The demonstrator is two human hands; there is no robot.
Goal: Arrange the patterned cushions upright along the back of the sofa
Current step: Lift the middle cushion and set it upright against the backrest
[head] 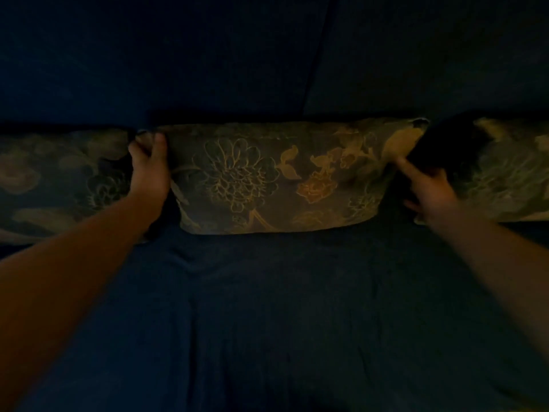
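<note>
Three floral patterned cushions stand in a row against the back of a dark blue sofa (178,69). The middle cushion (276,176) is upright, with a large flower outline on it. My left hand (150,171) grips its upper left corner, thumb on the front. My right hand (430,188) is at its right edge, in the gap beside the right cushion (511,176), fingers curled on the fabric; a dark shadow hides the fingertips. The left cushion (59,179) leans beside my left wrist. The scene is very dim.
The blue seat (282,307) stretches in front of the cushions, its cover slightly wrinkled. A seam (318,55) divides the sofa's back cushions above the middle cushion.
</note>
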